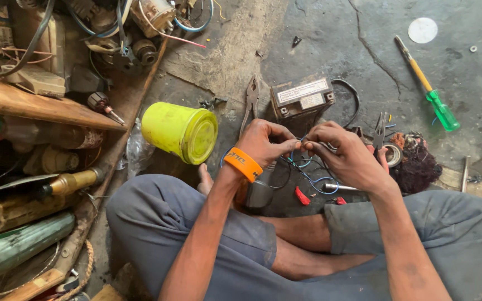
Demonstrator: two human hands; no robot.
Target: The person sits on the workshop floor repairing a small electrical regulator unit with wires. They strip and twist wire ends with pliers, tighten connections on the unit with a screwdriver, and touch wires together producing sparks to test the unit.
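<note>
I see my left hand (pixel 264 142) and right hand (pixel 346 155) meeting fingertip to fingertip, both pinched on the thin blue wire (pixel 303 165); it loops down toward my lap, just before the small battery (pixel 301 98).

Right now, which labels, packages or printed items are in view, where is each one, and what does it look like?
Battery labels: two pale rectangular stickers on top of the dark boxy battery, on the floor just beyond the hands.
Wristband: orange band with dark print, on the left hand wrist.
Yellow can: lying on its side left of the hands, no label visible.
No screens or signs.
</note>
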